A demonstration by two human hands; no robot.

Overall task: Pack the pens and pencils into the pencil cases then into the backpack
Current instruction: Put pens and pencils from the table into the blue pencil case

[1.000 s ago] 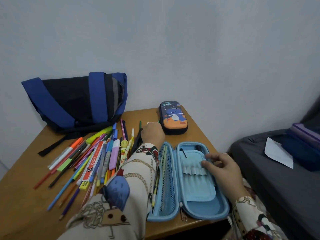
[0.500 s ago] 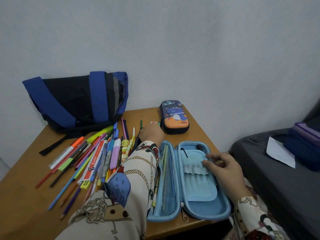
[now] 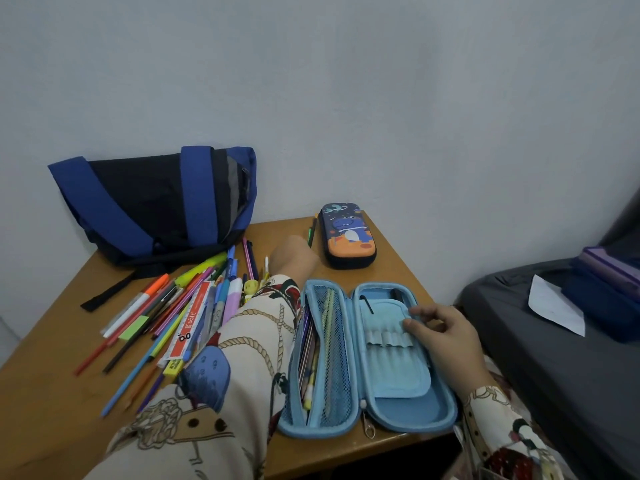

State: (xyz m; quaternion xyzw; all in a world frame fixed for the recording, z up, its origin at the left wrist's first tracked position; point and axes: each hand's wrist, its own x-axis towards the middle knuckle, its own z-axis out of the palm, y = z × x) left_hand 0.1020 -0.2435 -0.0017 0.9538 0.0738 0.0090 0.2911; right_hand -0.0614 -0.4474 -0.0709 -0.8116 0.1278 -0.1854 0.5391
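The left hand (image 3: 294, 256) is lifting a green pen (image 3: 312, 232); its grip is hidden. The right hand (image 3: 441, 332), fingers relaxed, is steadying the open case (image 3: 367, 355); aiming tip-first into the mesh pocket should work best.

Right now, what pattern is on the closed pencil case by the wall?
A blue cartoon dinosaur on navy and orange, head view.

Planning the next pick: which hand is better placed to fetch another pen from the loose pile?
Left. The left hand already reaches over the loose pens left of the open blue case, while the right hand rests on the case's inner flap, steadying it.
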